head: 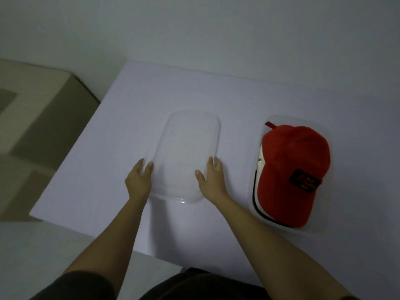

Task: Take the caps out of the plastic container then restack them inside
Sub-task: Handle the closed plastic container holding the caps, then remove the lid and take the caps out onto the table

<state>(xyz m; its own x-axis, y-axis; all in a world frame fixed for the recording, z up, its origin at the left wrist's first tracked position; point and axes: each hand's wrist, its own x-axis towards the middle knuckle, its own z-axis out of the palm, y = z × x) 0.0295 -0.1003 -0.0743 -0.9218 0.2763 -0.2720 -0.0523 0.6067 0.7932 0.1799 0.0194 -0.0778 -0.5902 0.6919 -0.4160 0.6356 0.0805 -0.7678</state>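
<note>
Nearest to us are the two bare forearms, which reach forward over the white table. Both hands are at the near end of a clear plastic shell, which lies in the middle of the table with its long side pointing away from us. We cannot tell if this shell is a lid or a tray.

The left hand is at the left side of the shell. Its fingers are almost straight and lie against the rim; its thumb is hidden. The right hand is at the right side and holds the rim narrowly, with the thumb on top of the plastic and the fingers along the outside.

To the right of the right hand, apart from it, stands the plastic container. In it lies a red cap with the brim toward us, a dark patch on the front and a red strap at the far end.

We count two hands, two clear plastic parts and one red cap. Under the red cap a white edge and a black edge show, so there is at least one cap more, but the exact number is hidden.
</note>
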